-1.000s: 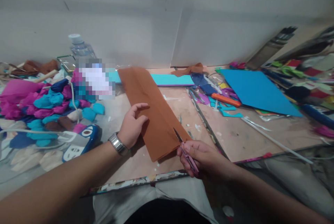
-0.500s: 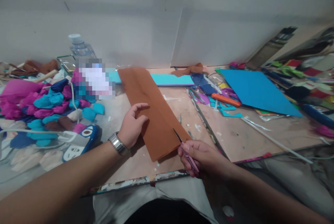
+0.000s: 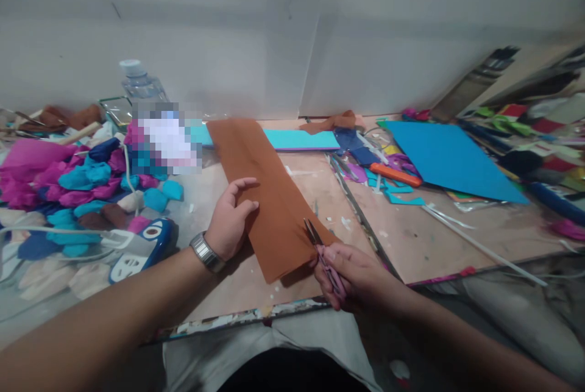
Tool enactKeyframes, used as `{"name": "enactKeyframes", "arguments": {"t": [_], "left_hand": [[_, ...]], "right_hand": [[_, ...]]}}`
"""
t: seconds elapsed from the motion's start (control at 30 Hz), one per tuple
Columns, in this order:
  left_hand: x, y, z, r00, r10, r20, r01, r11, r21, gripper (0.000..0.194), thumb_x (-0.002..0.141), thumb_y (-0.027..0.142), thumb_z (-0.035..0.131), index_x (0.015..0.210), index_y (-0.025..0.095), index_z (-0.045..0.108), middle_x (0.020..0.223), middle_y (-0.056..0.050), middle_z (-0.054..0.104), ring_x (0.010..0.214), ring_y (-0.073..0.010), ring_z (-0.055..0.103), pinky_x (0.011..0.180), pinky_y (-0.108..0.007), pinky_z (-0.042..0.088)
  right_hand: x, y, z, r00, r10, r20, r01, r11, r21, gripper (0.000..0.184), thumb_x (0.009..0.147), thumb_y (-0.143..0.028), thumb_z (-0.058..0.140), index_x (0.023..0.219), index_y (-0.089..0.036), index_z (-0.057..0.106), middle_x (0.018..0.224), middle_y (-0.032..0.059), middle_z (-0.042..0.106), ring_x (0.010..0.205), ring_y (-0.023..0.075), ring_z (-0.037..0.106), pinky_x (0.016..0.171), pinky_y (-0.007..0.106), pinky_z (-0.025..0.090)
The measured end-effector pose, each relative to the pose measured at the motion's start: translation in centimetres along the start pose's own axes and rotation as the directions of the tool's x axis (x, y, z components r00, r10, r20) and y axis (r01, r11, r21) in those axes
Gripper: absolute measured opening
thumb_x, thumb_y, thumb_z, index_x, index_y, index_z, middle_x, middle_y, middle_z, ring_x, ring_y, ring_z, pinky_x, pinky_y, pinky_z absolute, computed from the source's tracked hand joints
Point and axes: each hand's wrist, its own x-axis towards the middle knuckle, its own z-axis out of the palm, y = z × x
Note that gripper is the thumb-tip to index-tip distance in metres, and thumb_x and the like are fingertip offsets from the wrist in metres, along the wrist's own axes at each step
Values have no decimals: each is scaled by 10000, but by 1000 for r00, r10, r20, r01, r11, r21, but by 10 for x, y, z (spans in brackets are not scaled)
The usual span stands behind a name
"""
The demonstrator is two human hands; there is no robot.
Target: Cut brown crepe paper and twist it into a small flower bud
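Observation:
A folded sheet of brown crepe-like paper (image 3: pixel 269 197) lies slantwise on the table in front of me. My left hand (image 3: pixel 232 215) rests at its left edge, thumb and forefinger curved apart on top, the other fingers hidden. Pink-handled scissors (image 3: pixel 331 273) are in my right hand (image 3: pixel 350 270), at the sheet's lower right corner. Their dark blades are a little apart and point up and away over the brown paper. Whether the paper lies between the blades I cannot tell.
Bunched pink, blue and cream pieces (image 3: pixel 86 175) and a blue-and-white glue gun (image 3: pixel 141 249) lie left. Behind are a plastic bottle (image 3: pixel 141 84) and a turquoise strip (image 3: pixel 304 139). To the right are an orange cutter (image 3: pixel 395 174), a blue sheet (image 3: pixel 452 157) and a white stick (image 3: pixel 484 245).
The scissor blades have parted slightly, from looking like one to showing two tips. My left hand has shifted only a little; the brown sheet lies nearly as before.

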Motion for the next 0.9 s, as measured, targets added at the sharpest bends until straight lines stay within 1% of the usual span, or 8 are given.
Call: {"name": "enactKeyframes", "arguments": {"t": [0.1,0.2,0.3,0.4,0.47,0.63,0.73,0.9], "left_hand": [[-3,6,4,1000,-2,-15,1,997,-80,561,716,136,697,1253,256,589,1399,-49,594,976,-175,654,784,-282,560],[-6,13,7,998,-16,-64,5,985,-175,812,702,104,708,1443,322,456,1550,-47,501,1110,-206,657,885,-322,585],[-8,19,10,996,-69,-64,50,963,-264,1055,714,81,713,1600,396,233,1517,-55,555,1095,-215,688,946,-371,589],[-8,22,12,995,-92,-48,73,948,-309,1157,736,74,722,1637,433,91,1464,-48,611,1040,-204,712,938,-375,596],[-8,22,12,997,-74,-35,59,947,-314,1124,741,75,728,1630,421,135,1440,-42,632,1015,-195,715,912,-353,598],[-8,22,13,995,-91,39,99,949,-298,824,737,113,726,1496,263,440,1276,-66,713,913,-188,714,837,-325,599],[-9,24,14,989,-148,27,150,950,-274,716,730,150,742,1410,208,525,1192,-79,744,861,-203,723,771,-333,607],[-8,25,15,980,-195,38,198,943,-268,596,738,204,747,1315,157,603,1103,-104,772,807,-235,740,703,-359,620]], "right_hand": [[-1,-1,2,999,-32,-8,32,999,-29,526,955,-696,583,832,-185,558,591,-31,582,420,63,450,391,182,258],[-3,-2,3,999,-39,-15,39,999,-26,485,920,-657,672,892,-187,557,691,-41,582,495,60,520,430,165,298],[-4,-4,4,1000,-3,5,3,999,-40,513,878,-655,725,973,-167,599,729,-38,588,527,52,531,459,156,315],[-5,-5,5,999,35,26,-33,997,-67,552,869,-666,724,1033,-148,629,707,-31,596,514,59,524,439,157,317],[-5,-6,7,999,22,45,-18,997,-80,576,878,-690,692,1043,-142,626,654,-26,611,475,71,501,411,167,336],[-1,-4,11,994,-21,104,24,999,-28,566,908,-717,631,988,-159,577,628,-11,661,401,82,500,387,197,376],[5,0,13,990,-53,131,45,997,59,548,916,-719,619,926,-177,544,609,-9,669,374,83,509,377,196,370],[12,4,20,993,-71,91,57,988,145,549,909,-726,624,905,-186,523,583,-10,668,347,80,494,341,186,351]]}}
